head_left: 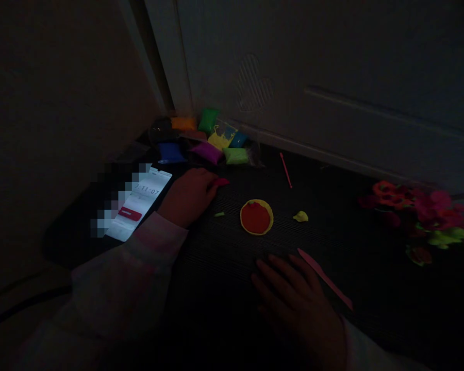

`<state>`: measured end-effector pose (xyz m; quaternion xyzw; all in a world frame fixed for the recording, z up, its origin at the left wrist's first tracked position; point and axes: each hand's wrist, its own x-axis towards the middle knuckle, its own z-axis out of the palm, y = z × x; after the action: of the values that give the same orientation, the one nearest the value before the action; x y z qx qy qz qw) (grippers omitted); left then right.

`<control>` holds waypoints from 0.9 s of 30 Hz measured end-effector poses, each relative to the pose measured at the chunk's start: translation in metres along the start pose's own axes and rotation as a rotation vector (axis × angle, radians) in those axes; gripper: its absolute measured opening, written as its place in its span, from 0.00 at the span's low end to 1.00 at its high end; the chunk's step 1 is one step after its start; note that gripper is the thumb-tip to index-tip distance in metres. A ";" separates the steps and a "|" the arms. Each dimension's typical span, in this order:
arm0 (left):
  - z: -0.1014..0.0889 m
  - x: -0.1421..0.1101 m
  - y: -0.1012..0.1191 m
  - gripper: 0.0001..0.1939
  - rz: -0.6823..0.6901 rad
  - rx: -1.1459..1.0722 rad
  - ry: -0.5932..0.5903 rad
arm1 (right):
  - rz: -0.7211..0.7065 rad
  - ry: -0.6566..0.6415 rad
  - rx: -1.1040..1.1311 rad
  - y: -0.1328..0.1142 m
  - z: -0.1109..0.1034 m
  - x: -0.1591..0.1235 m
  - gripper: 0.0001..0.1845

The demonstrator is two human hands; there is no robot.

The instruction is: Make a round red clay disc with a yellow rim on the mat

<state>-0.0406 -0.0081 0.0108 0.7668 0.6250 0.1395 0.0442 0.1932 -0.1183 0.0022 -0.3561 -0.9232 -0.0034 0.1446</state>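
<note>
My left hand (189,196) rests on the dark table with its fingers closed on a small pinkish-red piece (220,182); its kind is unclear in the dim light. Palm down, my right hand (297,304) lies with its fingers stretched out, beside a pink plastic clay knife (327,281). Between and beyond the hands is a round red clay disc (255,218) with a yellow rim. A scrap of yellow clay (300,216) sits to its right, and a tiny light green bit (219,214) to its left.
Several bags of coloured clay (206,152) lie against the wall. A lit phone (139,203) shows a timer left of my left hand. Farther back is a thin pink stick tool (285,170). Colourful clay shapes (429,208) are heaped at the right.
</note>
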 end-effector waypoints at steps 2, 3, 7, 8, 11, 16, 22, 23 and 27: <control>0.000 0.000 0.001 0.12 -0.008 -0.002 -0.003 | -0.001 -0.035 -0.004 0.002 -0.001 -0.002 0.15; 0.000 0.000 0.001 0.12 -0.012 -0.003 -0.004 | 0.014 -0.054 -0.007 0.003 -0.001 -0.002 0.17; 0.001 0.000 0.001 0.12 -0.004 -0.005 0.014 | 0.069 -0.076 -0.027 0.005 -0.001 -0.003 0.21; 0.002 0.000 0.000 0.12 0.000 -0.004 0.016 | 0.055 -0.074 -0.022 0.005 -0.001 -0.004 0.21; 0.002 0.000 0.000 0.12 0.007 0.001 0.004 | -0.045 -0.104 0.000 0.007 -0.003 -0.005 0.20; -0.001 0.001 0.002 0.12 -0.014 0.002 -0.023 | -0.006 -0.146 -0.054 0.011 -0.005 -0.004 0.25; -0.001 0.001 0.001 0.12 -0.015 -0.008 -0.016 | -0.060 -0.143 -0.036 0.014 -0.005 -0.007 0.23; 0.000 0.001 0.001 0.13 -0.013 -0.007 -0.018 | -0.021 -0.146 -0.044 0.014 -0.005 -0.008 0.24; 0.000 0.001 0.002 0.12 -0.010 0.001 -0.017 | -0.089 -0.146 -0.013 0.015 -0.006 -0.010 0.23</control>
<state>-0.0387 -0.0075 0.0118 0.7648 0.6286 0.1323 0.0498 0.2121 -0.1143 0.0038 -0.3147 -0.9462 0.0100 0.0741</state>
